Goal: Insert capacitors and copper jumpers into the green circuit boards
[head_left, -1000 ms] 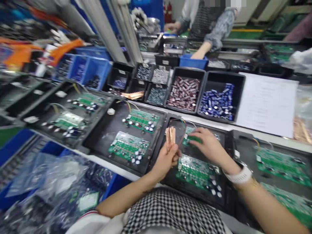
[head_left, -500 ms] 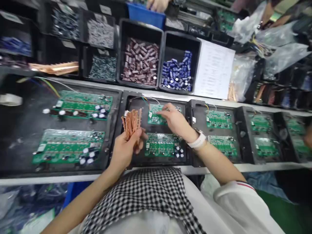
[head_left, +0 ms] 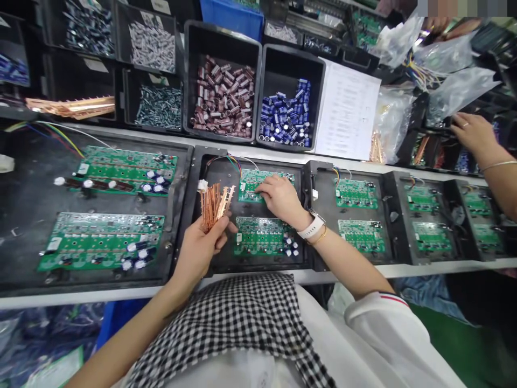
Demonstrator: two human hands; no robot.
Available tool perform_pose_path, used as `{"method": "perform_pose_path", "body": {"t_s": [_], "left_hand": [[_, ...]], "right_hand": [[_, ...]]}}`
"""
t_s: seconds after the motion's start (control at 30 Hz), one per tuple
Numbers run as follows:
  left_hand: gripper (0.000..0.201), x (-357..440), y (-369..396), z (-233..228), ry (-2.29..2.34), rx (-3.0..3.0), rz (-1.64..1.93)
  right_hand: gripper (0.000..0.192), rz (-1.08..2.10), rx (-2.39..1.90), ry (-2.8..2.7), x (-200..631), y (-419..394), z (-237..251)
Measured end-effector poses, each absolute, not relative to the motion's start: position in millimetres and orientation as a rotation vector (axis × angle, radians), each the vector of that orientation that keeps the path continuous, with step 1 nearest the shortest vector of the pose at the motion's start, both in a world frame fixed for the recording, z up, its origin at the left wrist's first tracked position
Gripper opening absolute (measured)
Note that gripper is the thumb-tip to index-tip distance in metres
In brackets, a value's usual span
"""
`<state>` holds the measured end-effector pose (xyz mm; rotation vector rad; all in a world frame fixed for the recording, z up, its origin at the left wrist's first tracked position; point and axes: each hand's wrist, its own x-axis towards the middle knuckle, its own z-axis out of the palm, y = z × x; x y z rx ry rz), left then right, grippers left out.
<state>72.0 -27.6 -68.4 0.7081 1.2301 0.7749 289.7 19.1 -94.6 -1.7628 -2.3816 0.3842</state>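
My left hand grips a bundle of thin copper strips, held upright over the left side of a black tray. That tray carries two green circuit boards. My right hand, with a white watch on its wrist, rests fingertips-down on the far board; whether it pinches anything is hidden. The near board lies just below that wrist.
More black trays with green boards lie to the left and right. Behind them stand bins of maroon capacitors, blue capacitors and small grey parts, plus a white sheet. Another person's hand reaches in at right.
The view has swung right and settled downward. My left hand keeps the copper strips, and my right hand stays on the far board. Another person's hand has come into view at right.
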Motion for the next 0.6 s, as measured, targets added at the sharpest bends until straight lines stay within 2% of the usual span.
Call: {"method": "perform_pose_path", "body": {"t_s": [0.23, 0.43, 0.6], "left_hand": [[0.041, 76.2, -26.1, -68.3, 1.201, 0.682, 0.793], [0.039, 81.7, -36.0, -60.8, 1.078, 0.613, 0.759], [0.046, 81.3, -45.4, -48.5, 1.046, 0.593, 0.764]], "right_hand": [[0.021, 0.540, -1.712, -2.301, 293.1, 17.1, -77.0], [0.014, 1.286, -1.279, -1.458, 265.2, -12.7, -53.0], [0.018, 1.385, -1.148, -1.014, 252.7, -42.3, -48.6]]}}
